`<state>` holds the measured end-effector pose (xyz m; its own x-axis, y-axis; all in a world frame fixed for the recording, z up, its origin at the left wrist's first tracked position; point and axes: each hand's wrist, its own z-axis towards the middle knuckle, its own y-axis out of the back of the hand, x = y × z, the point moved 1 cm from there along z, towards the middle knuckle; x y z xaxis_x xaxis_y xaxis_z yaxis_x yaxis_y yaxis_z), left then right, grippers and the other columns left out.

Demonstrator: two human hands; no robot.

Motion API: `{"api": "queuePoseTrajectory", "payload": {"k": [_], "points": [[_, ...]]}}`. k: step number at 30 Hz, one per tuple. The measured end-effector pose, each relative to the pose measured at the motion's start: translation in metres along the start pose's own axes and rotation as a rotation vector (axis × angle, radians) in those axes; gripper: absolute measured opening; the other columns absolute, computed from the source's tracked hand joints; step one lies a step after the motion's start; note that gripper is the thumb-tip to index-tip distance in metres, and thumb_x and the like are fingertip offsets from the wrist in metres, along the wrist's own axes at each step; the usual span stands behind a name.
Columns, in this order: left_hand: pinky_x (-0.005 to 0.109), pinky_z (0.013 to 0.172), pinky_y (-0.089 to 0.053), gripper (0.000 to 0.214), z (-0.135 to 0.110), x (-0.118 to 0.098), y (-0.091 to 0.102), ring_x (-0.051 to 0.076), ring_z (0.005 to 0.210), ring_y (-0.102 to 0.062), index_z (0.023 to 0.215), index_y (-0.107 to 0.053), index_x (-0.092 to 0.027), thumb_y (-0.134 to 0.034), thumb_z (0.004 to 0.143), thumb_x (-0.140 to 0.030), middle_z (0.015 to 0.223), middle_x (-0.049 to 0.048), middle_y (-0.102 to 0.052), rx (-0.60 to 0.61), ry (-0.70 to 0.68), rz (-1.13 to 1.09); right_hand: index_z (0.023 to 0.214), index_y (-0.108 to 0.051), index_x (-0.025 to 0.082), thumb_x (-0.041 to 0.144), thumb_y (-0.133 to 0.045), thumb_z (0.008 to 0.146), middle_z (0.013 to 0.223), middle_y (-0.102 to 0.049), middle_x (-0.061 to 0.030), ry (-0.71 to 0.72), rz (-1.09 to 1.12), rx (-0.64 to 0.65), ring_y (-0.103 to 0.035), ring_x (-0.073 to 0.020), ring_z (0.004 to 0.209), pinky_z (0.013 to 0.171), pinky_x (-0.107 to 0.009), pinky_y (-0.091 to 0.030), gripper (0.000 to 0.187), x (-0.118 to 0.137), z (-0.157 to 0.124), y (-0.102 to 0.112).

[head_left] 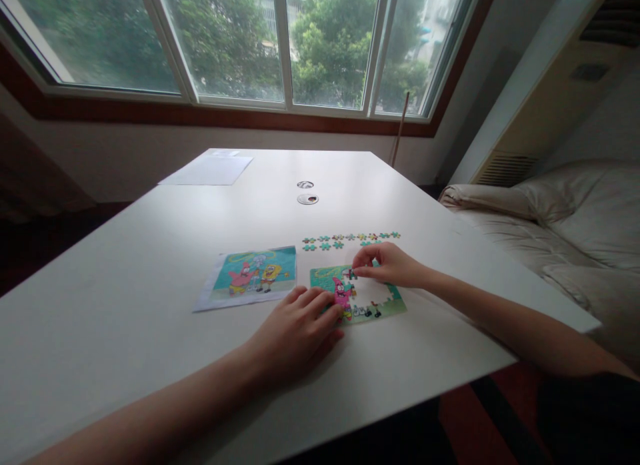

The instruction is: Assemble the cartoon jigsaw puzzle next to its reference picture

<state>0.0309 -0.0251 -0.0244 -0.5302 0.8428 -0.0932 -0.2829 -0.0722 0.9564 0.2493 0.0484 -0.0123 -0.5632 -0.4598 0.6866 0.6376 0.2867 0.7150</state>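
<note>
A partly filled jigsaw puzzle lies on the white table, with a pink starfish figure on its left part and a bare white patch at its middle right. My left hand rests over the puzzle's lower left edge, fingers stretched out and holding nothing. Over the upper part of the puzzle, my right hand pinches a small puzzle piece between thumb and fingers. Left of the puzzle is a printed reference picture of cartoon figures. Loose puzzle pieces lie in two rows behind the puzzle.
White paper sheets lie at the table's far left corner. Two round inserts sit in the tabletop near its far end. A pale sofa stands to the right, and a window is beyond the table.
</note>
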Motion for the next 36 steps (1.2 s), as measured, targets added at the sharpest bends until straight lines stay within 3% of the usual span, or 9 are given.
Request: {"api": "queuePoseTrajectory", "payload": {"k": [28, 36], "points": [[0.043, 0.085, -0.04, 0.025, 0.001, 0.0, 0.001, 0.025, 0.098, -0.051, 0.112, -0.05, -0.018, -0.042, 0.089, -0.025, 0.107, 0.0093, -0.057, -0.008, -0.014, 0.011, 0.078, -0.066, 0.016, 0.025, -0.063, 0.074, 0.068, -0.064, -0.0002, 0.009, -0.135, -0.021, -0.049, -0.009, 0.057, 0.055, -0.021, -0.037, 0.01, 0.005, 0.001, -0.011], [0.043, 0.084, -0.041, 0.025, 0.0, 0.001, -0.001, 0.024, 0.098, -0.051, 0.112, -0.051, -0.018, -0.042, 0.089, -0.025, 0.106, 0.0098, -0.057, -0.031, -0.023, 0.007, 0.075, -0.063, 0.018, 0.025, -0.061, 0.076, 0.069, -0.064, -0.0003, 0.095, -0.132, -0.054, -0.053, -0.0107, 0.063, 0.059, -0.022, -0.038, 0.008, 0.009, -0.003, -0.009]]}}
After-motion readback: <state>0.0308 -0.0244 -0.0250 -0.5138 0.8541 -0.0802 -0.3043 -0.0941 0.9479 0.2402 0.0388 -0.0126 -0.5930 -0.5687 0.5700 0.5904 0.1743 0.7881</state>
